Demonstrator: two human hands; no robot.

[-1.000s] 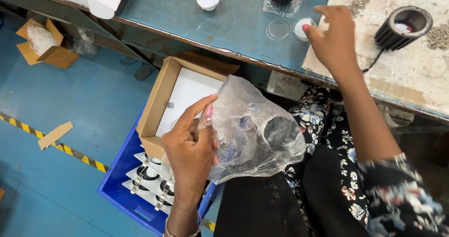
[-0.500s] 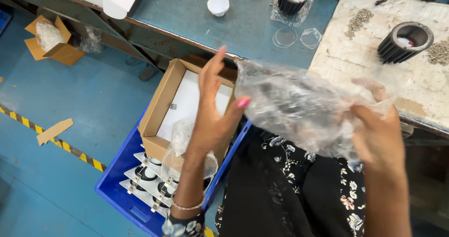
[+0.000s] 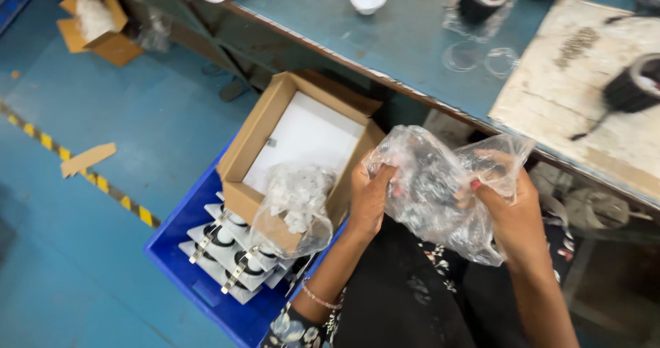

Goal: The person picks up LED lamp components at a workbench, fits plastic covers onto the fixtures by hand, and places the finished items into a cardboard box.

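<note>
Fingers point(image 3: 385, 183) of both hands — gripping plastic bag point(image 3: 433, 190).

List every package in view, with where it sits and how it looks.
Clear plastic bag: crumpled, held between left hand and right hand.
Open cardboard box: brown, white inside, on blue crate.
Second clear bag: draped over box edge.
Small cardboard box: floor, upper left.
</note>
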